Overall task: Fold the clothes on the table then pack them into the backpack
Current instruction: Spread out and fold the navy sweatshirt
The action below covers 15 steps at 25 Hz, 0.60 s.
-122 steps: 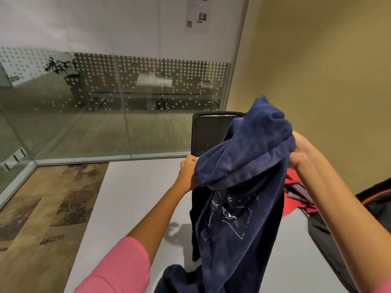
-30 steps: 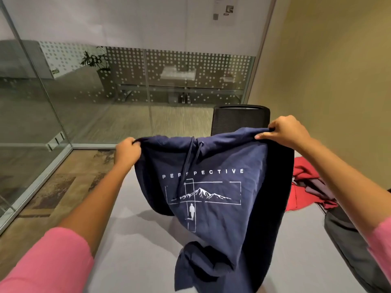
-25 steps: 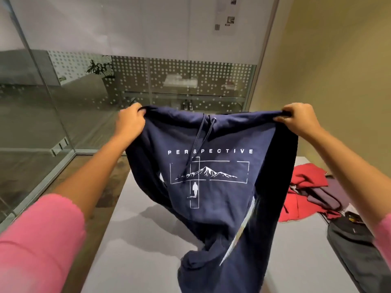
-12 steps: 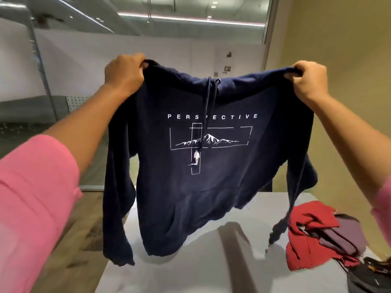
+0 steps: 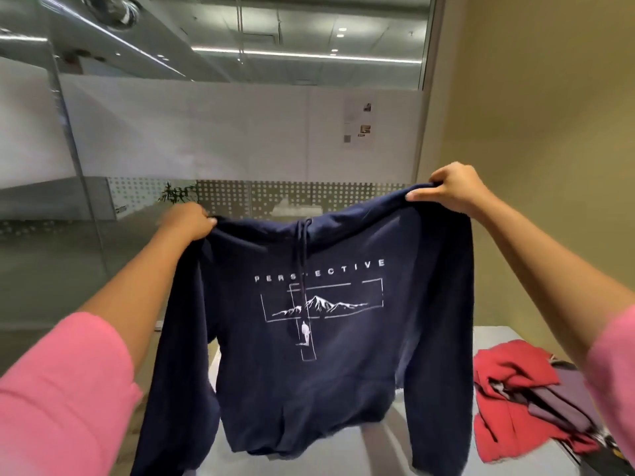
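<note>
A navy hoodie (image 5: pixel 319 383) with a white mountain print and the word PERSPECTIVE hangs spread out in the air above the white table (image 5: pixel 357 455). My left hand (image 5: pixel 187 221) grips its left shoulder and my right hand (image 5: pixel 453 190) grips its right shoulder, a little higher. Both sleeves dangle down at the sides. A red garment (image 5: pixel 508 389) with a purple-grey one (image 5: pixel 563 400) on it lies crumpled on the table at the right. The backpack is out of sight except perhaps a dark sliver at the bottom right corner.
A glass partition with a dotted band (image 5: pixel 240 197) stands behind the table, and a yellow wall (image 5: pixel 549 166) runs along the right. The hoodie hides most of the tabletop and the chair behind it.
The crumpled hoodie has been shaken out and held up by its shoulders. In the last half second both hands have come down somewhat, the left lower than the right.
</note>
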Tool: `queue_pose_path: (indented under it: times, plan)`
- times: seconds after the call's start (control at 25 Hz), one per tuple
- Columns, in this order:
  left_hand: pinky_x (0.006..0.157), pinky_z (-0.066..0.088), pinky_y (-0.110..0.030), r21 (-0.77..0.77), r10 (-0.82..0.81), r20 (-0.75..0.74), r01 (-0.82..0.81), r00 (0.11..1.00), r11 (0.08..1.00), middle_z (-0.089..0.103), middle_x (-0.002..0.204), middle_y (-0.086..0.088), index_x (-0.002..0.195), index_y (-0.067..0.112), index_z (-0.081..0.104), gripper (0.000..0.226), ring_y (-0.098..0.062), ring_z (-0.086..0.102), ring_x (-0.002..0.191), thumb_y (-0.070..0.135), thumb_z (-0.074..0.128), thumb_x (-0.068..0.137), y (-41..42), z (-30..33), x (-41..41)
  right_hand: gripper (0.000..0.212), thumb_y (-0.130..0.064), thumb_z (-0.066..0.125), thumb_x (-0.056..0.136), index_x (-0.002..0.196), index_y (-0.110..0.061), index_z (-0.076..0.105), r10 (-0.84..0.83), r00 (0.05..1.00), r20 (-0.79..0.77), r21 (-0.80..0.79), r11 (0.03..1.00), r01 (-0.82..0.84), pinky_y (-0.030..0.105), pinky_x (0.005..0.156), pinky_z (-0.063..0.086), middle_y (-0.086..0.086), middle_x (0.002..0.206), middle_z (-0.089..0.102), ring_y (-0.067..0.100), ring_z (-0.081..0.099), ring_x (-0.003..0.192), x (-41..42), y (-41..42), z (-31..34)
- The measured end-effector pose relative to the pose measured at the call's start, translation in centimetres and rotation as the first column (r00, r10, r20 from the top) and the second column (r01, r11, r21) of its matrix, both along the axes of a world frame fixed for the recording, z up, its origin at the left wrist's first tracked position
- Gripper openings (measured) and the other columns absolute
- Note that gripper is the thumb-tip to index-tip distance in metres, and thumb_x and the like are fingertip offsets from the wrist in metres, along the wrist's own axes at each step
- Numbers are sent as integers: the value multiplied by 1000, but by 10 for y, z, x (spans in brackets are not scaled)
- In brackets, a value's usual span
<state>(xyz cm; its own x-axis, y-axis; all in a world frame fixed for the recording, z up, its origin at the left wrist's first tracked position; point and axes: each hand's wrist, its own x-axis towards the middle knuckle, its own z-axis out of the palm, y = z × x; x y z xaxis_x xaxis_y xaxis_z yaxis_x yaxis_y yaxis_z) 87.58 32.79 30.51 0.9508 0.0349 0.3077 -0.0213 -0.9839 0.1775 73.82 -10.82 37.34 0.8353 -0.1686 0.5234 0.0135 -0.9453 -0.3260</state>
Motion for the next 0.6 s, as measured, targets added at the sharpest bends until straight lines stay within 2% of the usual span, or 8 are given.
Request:
queue_pose_path:
  times: [0.08,0.16,0.28,0.36,0.44,0.52,0.56,0.6]
  plan:
    - [100,45,-47,49,99,-163,-92,982,994,54,134,-17,127,11,60,49,-39,53,118,45,51,93,12,-37,9,65,-57,73,74,52,-13,30,38,989,-141,-48,998,-45,35,51,18,5,54,29,20,27,54,-1,14,-6]
    - [100,45,-48,131,175,-364,-136,915,982,52,137,-16,128,9,55,54,-37,54,118,47,55,89,15,-70,15,65,-60,73,72,51,-16,30,128,960,-250,34,992,-123,31,50,17,0,52,28,17,25,51,-2,27,-12]
    - [94,51,-41,210,112,-700,54,705,976,57,131,-11,126,5,54,50,-28,61,105,42,54,93,-3,-96,7,52,-56,74,74,52,-13,54,274,881,-385,182,959,-218,24,50,30,-6,52,41,12,38,50,0,48,-25]
    - [82,51,-35,69,-63,-797,196,600,978,60,125,-6,128,10,54,46,-22,59,98,42,54,95,-31,-90,-19,38,-47,76,75,70,-10,69,378,805,-456,305,917,-257,25,61,45,-4,64,58,11,55,62,3,62,-39]
    - [84,47,-35,-293,-406,-717,284,567,913,56,125,0,129,20,51,42,-18,55,108,41,57,94,-67,-76,-46,23,-30,78,78,79,-8,71,495,701,-513,456,849,-265,25,69,52,-2,73,69,11,65,71,4,75,-55]
    - [96,42,-33,-651,-745,-486,379,457,657,50,135,7,133,25,46,42,-11,48,123,36,57,94,-108,-63,-75,12,-16,77,79,83,-7,70,578,604,-549,545,796,-266,26,72,53,2,78,71,14,67,76,5,85,-72]
    - [99,41,-30,-752,-846,-371,411,383,516,50,136,10,135,25,45,44,-6,46,126,32,59,94,-125,-62,-88,11,-12,76,79,85,-5,70,602,573,-557,565,780,-270,25,73,53,3,80,71,15,67,78,4,89,-79]
    - [101,42,-28,-796,-898,-290,438,330,418,53,132,12,135,22,46,45,-3,49,122,27,61,93,-142,-64,-98,13,-9,76,79,88,-4,70,621,554,-554,584,765,-272,25,74,53,5,82,71,17,68,81,3,92,-85]
